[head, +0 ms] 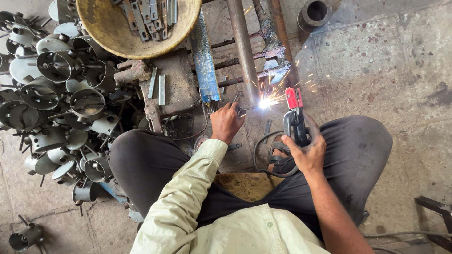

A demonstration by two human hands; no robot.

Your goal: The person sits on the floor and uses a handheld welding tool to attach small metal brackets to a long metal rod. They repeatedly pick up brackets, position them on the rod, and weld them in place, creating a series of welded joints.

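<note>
While the steel frame [245, 51] runs long axis top-to-bottom ahead of the knees, the weld arc [266, 102] burns at its near end, betw. both hands. R hand [306, 150] is clamped on the electrode holder [294, 115], rod pointing left into the arc. L hand [226, 123], nearer, pinches a small metal piece [246, 108] just beside it. Open concrete lies to the right; housings pile [56, 103] crowds the left.

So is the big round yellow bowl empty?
No, the big round yellow metal bowl holds a heap of flat grey metal strips lying inside it near the top of the view.
</note>
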